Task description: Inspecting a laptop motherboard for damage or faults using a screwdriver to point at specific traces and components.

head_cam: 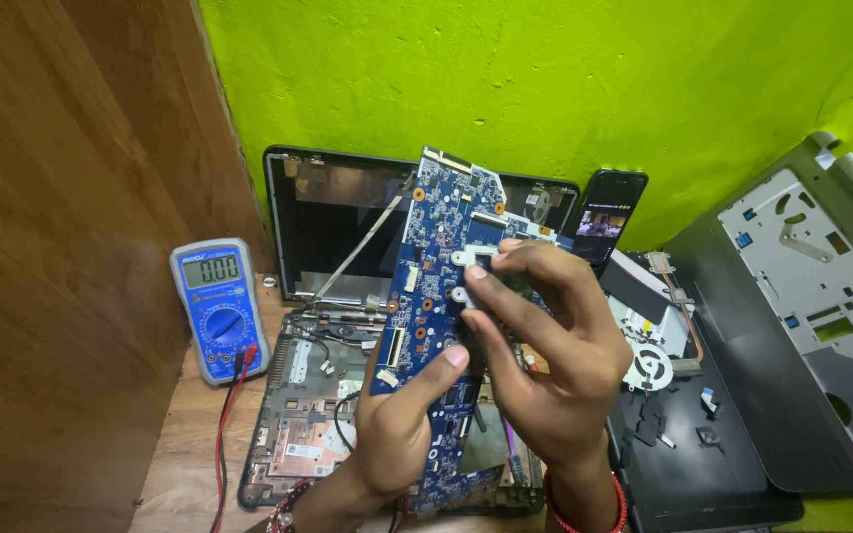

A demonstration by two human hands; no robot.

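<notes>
Both hands up close: left hand [402, 424] clamps one blue circuit board [438, 296] from below, thumb across its face. Right hand [545, 341] curls over its right edge, fingertips pressing. Board held above one opened laptop base [303, 415], long axis near-vertical, top tilted right. One multimeter [219, 308] left.

I hold a blue circuit board [433, 296] upright over an opened laptop base [303, 415], my left hand [397, 419] gripping its lower part, thumb across the front. My right hand [545, 345] wraps its right edge, fingertips [476, 274] on small silvery parts. Blue multimeter [219, 308] stands left by the wood panel; a dark phone [606, 215] leans on the green wall [545, 89].
</notes>
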